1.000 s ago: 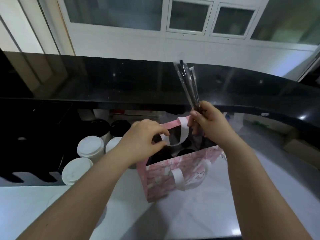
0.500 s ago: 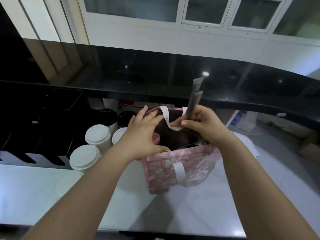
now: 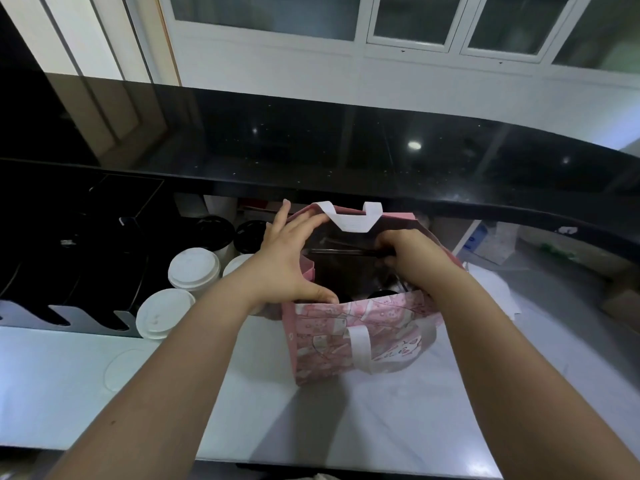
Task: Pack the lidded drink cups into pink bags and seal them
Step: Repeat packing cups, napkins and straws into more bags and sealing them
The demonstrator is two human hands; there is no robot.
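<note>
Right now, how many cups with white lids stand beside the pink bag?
3: one nearest the camera, one behind it, one partly hidden by the left hand. Others may be hidden.

Pink bag (image 3: 349, 337), printed with cartoon figures, is standing upright on the white worktop (image 3: 69, 382), mouth gaping open, one white handle (image 3: 349, 220) rising at the far rim, another (image 3: 362, 344) hanging down the near face. White-lidded cups (image 3: 194, 266) and black-lidded cups (image 3: 214, 230) are standing just left of it; a dark lid (image 3: 381, 293) is showing inside.
</note>
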